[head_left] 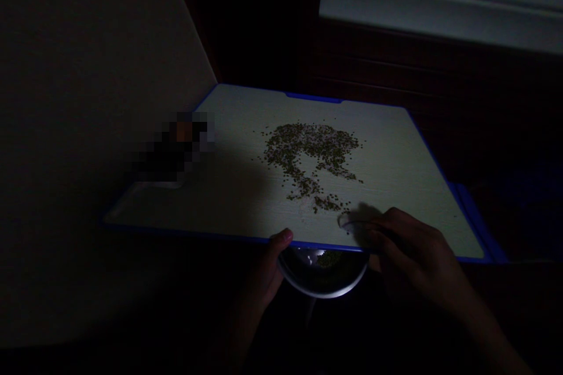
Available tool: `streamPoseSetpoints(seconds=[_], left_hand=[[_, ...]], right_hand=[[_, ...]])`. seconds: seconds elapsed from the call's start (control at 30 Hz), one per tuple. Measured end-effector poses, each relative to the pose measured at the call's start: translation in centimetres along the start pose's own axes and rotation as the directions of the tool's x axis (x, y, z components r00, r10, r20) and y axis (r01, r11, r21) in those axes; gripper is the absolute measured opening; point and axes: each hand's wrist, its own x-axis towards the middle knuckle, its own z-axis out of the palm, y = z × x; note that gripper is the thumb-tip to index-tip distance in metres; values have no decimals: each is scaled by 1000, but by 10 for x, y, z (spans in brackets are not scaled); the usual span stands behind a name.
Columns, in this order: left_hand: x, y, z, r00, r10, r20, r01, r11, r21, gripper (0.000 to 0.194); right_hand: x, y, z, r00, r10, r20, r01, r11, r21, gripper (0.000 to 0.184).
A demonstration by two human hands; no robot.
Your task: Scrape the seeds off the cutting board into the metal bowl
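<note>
Small greenish beans (312, 143) lie scattered on the white tabletop with a blue rim (378, 129), a strand of them trailing toward the near edge. My right hand (409, 240) is closed on a spoon (347, 222), its pale bowl end touching the tabletop beside the nearest beans. Below the near edge sits a shiny metal bowl (323, 290), partly hidden by the table, with some beans inside. My left hand (272, 269) grips the bowl's left side, its thumb resting against the table edge. Its other fingers are mostly hidden in the dark.
A pixelated dark object (171, 149) is at the table's left side. A pale wall (88, 99) rises on the left. Dark wooden furniture (373, 64) stands behind, with a light panel (440, 0) above it. The room is very dim.
</note>
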Motion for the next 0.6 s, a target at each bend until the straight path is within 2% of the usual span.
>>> streamPoseSetpoints(seconds=[0.13,0.23,0.47,0.6], left_hand=[[-1,0,1,1000,-2,-19,2,1000,0,56],[-1,1,1,1000,7,-30,-7,1000,-2,55],[0,1,1,999,-36,24,36,999,6,46],[0,0,0,999,-38,19,38,999,5,38]], right_hand=[[1,-3,2,998,-61,-9,62,998,32,20],[1,-4,3,998,-64,21,63,997,42,19],[-1,-7,6,993,-93,69,88,994,69,20],[0,-6,7,989,-123,83,117,990,77,18]])
